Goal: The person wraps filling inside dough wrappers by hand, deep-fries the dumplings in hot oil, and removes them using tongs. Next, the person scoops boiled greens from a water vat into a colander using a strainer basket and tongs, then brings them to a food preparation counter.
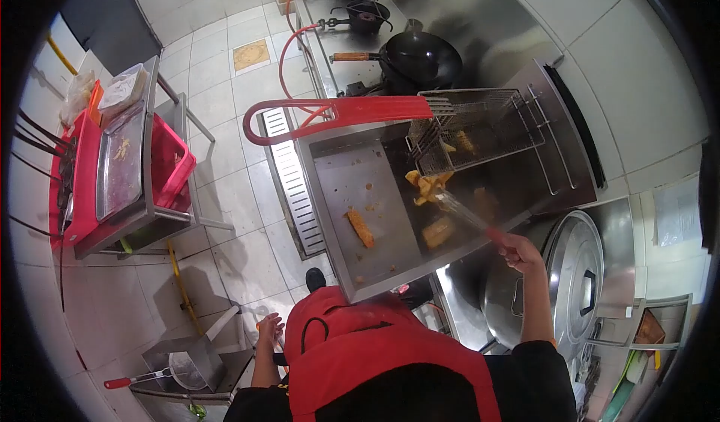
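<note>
My right hand is closed round the red grip of metal tongs. At the tongs' far end is a golden fried piece, over the fryer's dark oil and just below the wire basket. Other fried pieces lie in the oil nearby. The wire fryer basket hangs at the fryer's back with small fried bits inside, its red handle reaching left. My left hand hangs low beside my red apron, fingers apart and holding nothing.
On the fryer's metal side tray lies an orange fried stick. A black wok and pots stand on the stove behind. A large round lid leans at right. At left are a steel table, a metal tray and a pink bin.
</note>
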A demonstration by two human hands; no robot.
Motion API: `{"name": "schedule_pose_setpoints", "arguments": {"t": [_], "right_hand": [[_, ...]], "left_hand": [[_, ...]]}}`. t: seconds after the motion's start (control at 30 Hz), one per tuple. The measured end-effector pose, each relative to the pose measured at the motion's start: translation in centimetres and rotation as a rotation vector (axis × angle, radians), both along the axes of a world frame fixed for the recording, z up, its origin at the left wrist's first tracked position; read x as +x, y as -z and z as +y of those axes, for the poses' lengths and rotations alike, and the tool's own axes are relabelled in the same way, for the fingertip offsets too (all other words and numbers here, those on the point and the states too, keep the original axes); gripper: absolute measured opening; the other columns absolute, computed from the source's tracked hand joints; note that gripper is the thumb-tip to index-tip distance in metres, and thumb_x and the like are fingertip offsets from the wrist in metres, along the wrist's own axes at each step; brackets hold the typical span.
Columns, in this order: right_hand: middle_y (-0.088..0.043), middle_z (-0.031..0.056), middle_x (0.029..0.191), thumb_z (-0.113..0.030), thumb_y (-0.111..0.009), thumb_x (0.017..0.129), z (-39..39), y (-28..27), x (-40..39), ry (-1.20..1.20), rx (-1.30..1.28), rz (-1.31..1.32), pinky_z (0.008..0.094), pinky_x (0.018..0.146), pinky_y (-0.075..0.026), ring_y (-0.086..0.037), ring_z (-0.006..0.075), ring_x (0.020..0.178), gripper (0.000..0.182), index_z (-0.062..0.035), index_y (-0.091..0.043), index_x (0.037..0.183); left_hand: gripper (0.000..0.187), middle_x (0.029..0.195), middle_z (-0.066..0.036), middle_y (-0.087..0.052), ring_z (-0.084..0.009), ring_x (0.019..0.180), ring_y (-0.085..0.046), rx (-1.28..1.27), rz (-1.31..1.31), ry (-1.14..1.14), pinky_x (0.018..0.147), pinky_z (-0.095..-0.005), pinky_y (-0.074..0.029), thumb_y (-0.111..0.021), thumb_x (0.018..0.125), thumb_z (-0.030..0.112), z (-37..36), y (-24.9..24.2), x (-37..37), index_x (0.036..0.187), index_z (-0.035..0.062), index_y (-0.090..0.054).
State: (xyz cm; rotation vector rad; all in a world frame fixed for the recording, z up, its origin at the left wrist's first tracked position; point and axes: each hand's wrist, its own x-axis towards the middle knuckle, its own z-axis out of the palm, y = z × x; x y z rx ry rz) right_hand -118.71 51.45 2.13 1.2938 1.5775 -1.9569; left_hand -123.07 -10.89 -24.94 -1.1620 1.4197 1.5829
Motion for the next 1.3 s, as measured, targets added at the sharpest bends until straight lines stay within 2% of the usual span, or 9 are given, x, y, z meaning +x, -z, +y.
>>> {"name": "schedule_pose_setpoints", "arguments": {"t": [0.2, 0.5, 0.67, 0.8, 0.9, 0.93, 1.03, 1.27, 1.3], "right_hand": [[-0.048, 0.0015, 0.063, -0.018, -0.053, 0.080, -0.4, -3.2, 3.3, -0.025, -0.013, -0.006, 0.0167, 0.034, -0.022, -0.029, 0.0022, 0.038, 0.030, -0.0048, -0.050, 0.107], [-0.049, 0.0009, 0.065, -0.018, -0.055, 0.080, -5.4, -0.5, -0.5, -0.111, -0.161, 0.144, 0.0153, 0.033, -0.021, -0.030, 0.0016, 0.038, 0.036, -0.0024, -0.048, 0.113], [-0.049, -0.0006, 0.065, -0.019, -0.056, 0.081, -8.4, 4.1, -5.7, -0.144, -0.188, 0.254, 0.0150, 0.033, -0.021, -0.031, 0.0010, 0.038, 0.036, -0.0023, -0.048, 0.112], [-0.049, -0.0013, 0.067, -0.021, -0.057, 0.080, -10.4, 3.4, -8.8, -0.209, -0.120, 0.257, 0.0134, 0.036, -0.023, -0.033, 0.0004, 0.040, 0.036, -0.0039, -0.049, 0.112], [-0.048, -0.0019, 0.068, -0.021, -0.057, 0.080, -10.7, 2.5, -9.7, -0.313, 0.104, 0.262, 0.0130, 0.038, -0.024, -0.034, 0.0004, 0.044, 0.039, -0.0040, -0.048, 0.114], [-0.048, -0.0021, 0.069, -0.021, -0.057, 0.080, -10.7, 2.3, -9.7, -0.350, 0.206, 0.264, 0.0130, 0.038, -0.024, -0.035, 0.0004, 0.045, 0.040, -0.0040, -0.048, 0.115], [-0.047, -0.0027, 0.069, -0.021, -0.057, 0.079, -10.9, 0.8, -9.6, -0.368, 0.314, 0.324, 0.0136, 0.038, -0.025, -0.036, 0.0008, 0.048, 0.042, -0.0036, -0.047, 0.116], [-0.047, -0.0029, 0.067, -0.020, -0.056, 0.079, -10.5, 0.2, -9.2, -0.273, 0.132, 0.297, 0.0139, 0.037, -0.023, -0.035, 0.0000, 0.046, 0.042, -0.0022, -0.046, 0.116], [-0.048, -0.0028, 0.067, -0.020, -0.056, 0.079, -10.6, 0.5, -9.3, -0.261, 0.118, 0.302, 0.0138, 0.037, -0.023, -0.035, -0.0001, 0.045, 0.042, -0.0020, -0.046, 0.116]], "left_hand": [[0.037, 0.086, -0.005, -0.050, -0.0116, 0.056, -0.049, 0.073, 0.035, 0.042, 0.047, -0.0216, -0.039, -0.038, 0.074, 0.006, -0.4, 2.0, -0.2, 0.110, 0.0072, -0.044], [0.038, 0.108, -0.009, -0.053, -0.0146, 0.069, -0.056, 0.013, 0.017, 0.119, 0.058, -0.0275, -0.043, -0.038, 0.076, 0.008, -0.3, 3.3, -0.6, 0.113, 0.0092, -0.046], [0.033, 0.094, -0.009, -0.055, -0.0145, 0.061, -0.056, 0.028, 0.122, 0.068, 0.043, -0.0212, -0.039, -0.042, 0.076, 0.006, -0.6, 1.1, -0.3, 0.108, 0.0064, -0.047], [0.028, 0.084, -0.007, -0.054, -0.0147, 0.059, -0.055, 0.072, 0.074, -0.069, 0.041, -0.0213, -0.038, -0.044, 0.079, 0.010, -1.9, 2.1, 1.0, 0.106, 0.0054, -0.047], [0.025, 0.071, -0.002, -0.051, -0.0106, 0.047, -0.043, 0.095, 0.068, -0.105, 0.039, -0.0207, -0.033, -0.047, 0.078, 0.013, -2.7, 3.0, 2.3, 0.101, 0.0045, -0.049], [0.027, 0.085, -0.006, -0.054, -0.0150, 0.059, -0.054, 0.028, 0.042, -0.003, 0.041, -0.0217, -0.037, -0.040, 0.081, 0.015, -2.9, 3.0, 2.6, 0.106, 0.0061, -0.047], [0.029, 0.088, -0.006, -0.054, -0.0138, 0.060, -0.054, 0.046, 0.025, -0.015, 0.042, -0.0211, -0.038, -0.039, 0.080, 0.013, -2.7, 2.9, 3.1, 0.107, 0.0059, -0.047], [0.040, 0.088, -0.003, -0.055, -0.0102, 0.062, -0.052, 0.040, 0.039, 0.042, 0.050, -0.0225, -0.040, -0.037, 0.070, 0.002, -0.9, 2.3, 1.8, 0.109, 0.0089, -0.046], [0.035, 0.085, -0.004, -0.056, -0.0098, 0.059, -0.051, 0.008, 0.047, 0.023, 0.046, -0.0211, -0.038, -0.039, 0.073, 0.005, -0.2, 1.2, 1.2, 0.107, 0.0069, -0.047]]}}
